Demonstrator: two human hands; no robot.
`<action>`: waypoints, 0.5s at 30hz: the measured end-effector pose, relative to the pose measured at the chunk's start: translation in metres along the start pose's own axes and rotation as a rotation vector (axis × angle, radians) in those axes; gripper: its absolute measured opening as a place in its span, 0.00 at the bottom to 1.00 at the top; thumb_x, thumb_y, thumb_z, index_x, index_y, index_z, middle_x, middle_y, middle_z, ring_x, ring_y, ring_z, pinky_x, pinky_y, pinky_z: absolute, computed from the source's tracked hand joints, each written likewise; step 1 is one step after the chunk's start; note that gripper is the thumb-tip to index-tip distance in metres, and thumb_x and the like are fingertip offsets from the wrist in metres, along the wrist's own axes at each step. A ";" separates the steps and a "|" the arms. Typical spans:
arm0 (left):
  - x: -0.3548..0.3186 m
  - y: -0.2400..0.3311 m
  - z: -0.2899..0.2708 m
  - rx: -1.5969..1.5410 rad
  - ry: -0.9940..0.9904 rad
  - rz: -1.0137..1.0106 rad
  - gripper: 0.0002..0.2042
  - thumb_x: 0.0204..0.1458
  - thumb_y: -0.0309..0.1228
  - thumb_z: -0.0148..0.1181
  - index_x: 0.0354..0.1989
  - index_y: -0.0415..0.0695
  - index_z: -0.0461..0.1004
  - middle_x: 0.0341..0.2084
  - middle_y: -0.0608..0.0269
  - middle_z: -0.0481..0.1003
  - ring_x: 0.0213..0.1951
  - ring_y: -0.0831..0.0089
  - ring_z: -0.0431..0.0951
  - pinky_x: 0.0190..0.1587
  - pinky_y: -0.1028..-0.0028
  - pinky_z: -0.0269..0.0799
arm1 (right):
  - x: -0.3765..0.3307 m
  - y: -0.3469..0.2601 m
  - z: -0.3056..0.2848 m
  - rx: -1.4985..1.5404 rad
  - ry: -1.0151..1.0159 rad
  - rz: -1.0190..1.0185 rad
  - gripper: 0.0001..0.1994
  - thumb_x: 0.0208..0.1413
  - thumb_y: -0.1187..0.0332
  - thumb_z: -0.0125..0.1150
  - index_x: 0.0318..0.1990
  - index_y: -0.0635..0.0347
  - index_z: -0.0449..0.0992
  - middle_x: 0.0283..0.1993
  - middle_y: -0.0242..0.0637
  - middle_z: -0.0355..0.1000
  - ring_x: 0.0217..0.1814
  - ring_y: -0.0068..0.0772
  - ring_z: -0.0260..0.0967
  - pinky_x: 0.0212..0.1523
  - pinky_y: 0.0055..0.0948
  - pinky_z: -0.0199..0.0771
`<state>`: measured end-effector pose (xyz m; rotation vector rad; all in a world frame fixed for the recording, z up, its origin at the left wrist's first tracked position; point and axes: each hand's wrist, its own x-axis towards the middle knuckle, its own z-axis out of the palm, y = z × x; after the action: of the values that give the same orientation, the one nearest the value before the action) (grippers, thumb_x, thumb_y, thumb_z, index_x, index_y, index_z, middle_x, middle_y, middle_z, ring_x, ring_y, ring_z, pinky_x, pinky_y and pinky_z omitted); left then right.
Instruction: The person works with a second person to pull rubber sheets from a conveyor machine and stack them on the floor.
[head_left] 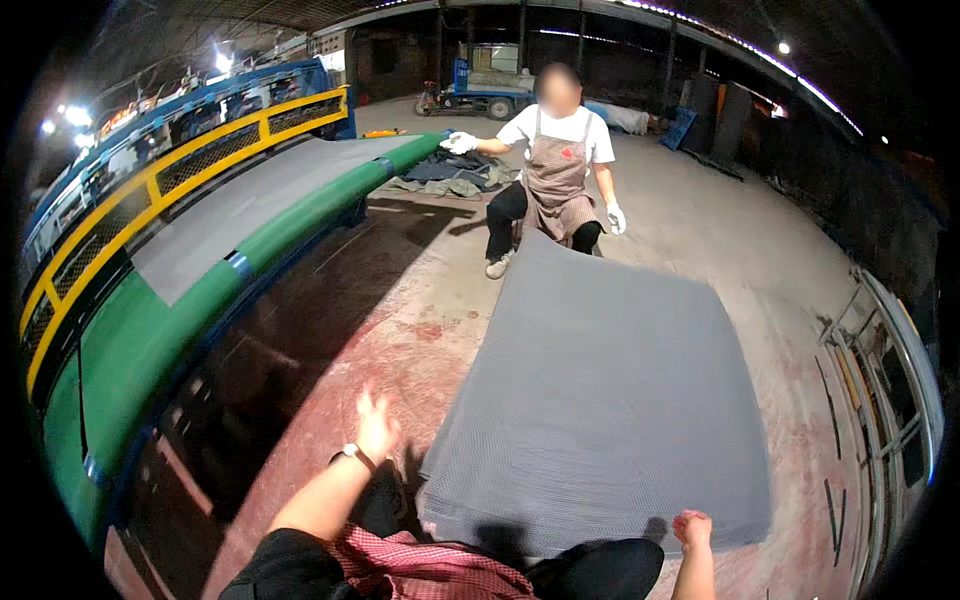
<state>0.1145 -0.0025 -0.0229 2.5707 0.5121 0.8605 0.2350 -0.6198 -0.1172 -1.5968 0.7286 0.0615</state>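
A thick stack of dark grey textured sheets [610, 400] lies in front of my knees. My left hand [377, 425], with a watch on its wrist, is raised off the stack's left side, fingers spread and nothing in them. Near the stack's close right corner is my right hand [692, 527], its fingers curled in with nothing visible in them. To the left, another grey sheet [260, 205] lies on the green conveyor belt [215, 280]. Across the stack a co-worker [560, 165] in an apron and white gloves has one hand at the belt's far end.
Yellow guard rails [155, 190] run along the machine behind the belt. A metal frame rack [890, 370] stands at the right. Farther back are a pile of dark cloth [455, 175] and a blue cart [490, 90]. Thin dark strips [833, 515] lie on the floor.
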 end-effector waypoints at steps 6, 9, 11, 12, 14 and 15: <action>0.066 -0.071 -0.121 0.410 0.411 0.009 0.22 0.28 0.19 0.54 0.39 0.41 0.65 0.50 0.44 0.53 0.52 0.49 0.54 0.54 0.59 0.52 | 0.016 0.025 0.044 -0.277 -0.102 -0.585 0.02 0.41 0.80 0.49 0.24 0.63 0.66 0.19 0.35 0.66 0.18 0.25 0.63 0.19 0.20 0.62; 0.059 -0.114 -0.202 0.674 0.459 -0.116 0.23 0.30 0.21 0.56 0.42 0.42 0.64 0.52 0.47 0.52 0.54 0.51 0.52 0.55 0.59 0.50 | -0.044 0.012 0.097 -0.574 -0.126 -0.724 0.03 0.40 0.75 0.54 0.21 0.65 0.68 0.19 0.39 0.67 0.19 0.30 0.64 0.24 0.27 0.65; 0.055 -0.128 -0.248 0.748 0.481 -0.167 0.25 0.30 0.22 0.57 0.44 0.42 0.63 0.53 0.49 0.52 0.54 0.53 0.52 0.54 0.60 0.50 | -0.111 -0.016 0.116 -0.898 -0.080 -0.715 0.07 0.38 0.70 0.56 0.21 0.66 0.70 0.22 0.45 0.69 0.24 0.40 0.67 0.30 0.33 0.67; 0.059 -0.134 -0.258 0.767 0.494 -0.162 0.26 0.30 0.22 0.58 0.45 0.42 0.63 0.53 0.49 0.53 0.54 0.54 0.52 0.54 0.60 0.50 | -0.114 -0.014 0.113 -0.910 -0.081 -0.725 0.07 0.38 0.70 0.56 0.21 0.66 0.70 0.22 0.45 0.69 0.24 0.40 0.67 0.30 0.33 0.67; 0.067 -0.142 -0.275 0.786 0.459 -0.188 0.27 0.30 0.25 0.60 0.45 0.43 0.63 0.52 0.50 0.53 0.54 0.55 0.52 0.55 0.61 0.49 | -0.117 0.002 0.111 -1.012 0.113 -0.905 0.06 0.39 0.70 0.54 0.21 0.66 0.70 0.22 0.47 0.68 0.26 0.46 0.67 0.31 0.35 0.66; 0.069 -0.145 -0.283 0.808 0.424 -0.208 0.28 0.30 0.27 0.62 0.46 0.44 0.63 0.53 0.52 0.53 0.54 0.56 0.53 0.55 0.62 0.49 | -0.120 0.004 0.111 -0.914 0.097 -0.900 0.06 0.40 0.70 0.52 0.21 0.65 0.68 0.24 0.47 0.67 0.28 0.48 0.65 0.32 0.38 0.65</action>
<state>-0.0434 0.2201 0.1540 2.9129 1.4847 1.3313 0.1787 -0.4696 -0.0876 -2.6896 -0.0575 -0.3955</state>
